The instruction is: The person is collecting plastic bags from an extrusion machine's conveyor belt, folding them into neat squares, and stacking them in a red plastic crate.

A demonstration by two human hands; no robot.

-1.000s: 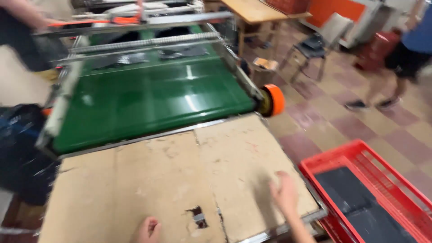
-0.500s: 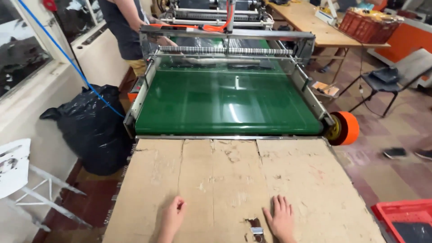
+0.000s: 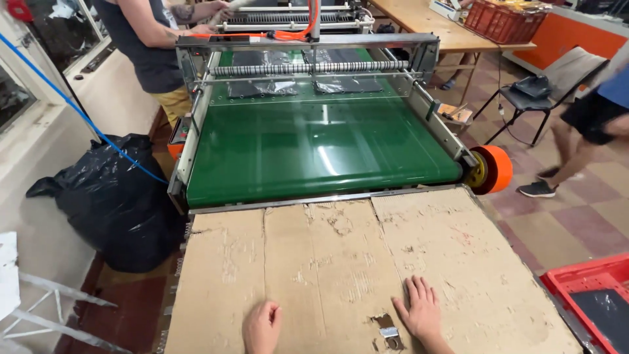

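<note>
Your left hand (image 3: 262, 326) rests on the worn cardboard sheet (image 3: 341, 275) with its fingers curled under into a loose fist, gripping nothing. Your right hand (image 3: 419, 313) lies flat on the same sheet, fingers spread open and pointing away from you. Just beside your right thumb, a small metal clip (image 3: 388, 332) sits in a torn hole in the cardboard. Well beyond your fingertips the green conveyor belt (image 3: 314, 154) runs, with an orange roller (image 3: 493, 169) at its right corner. A red crate (image 3: 590, 298) stands off to the right of your right hand.
</note>
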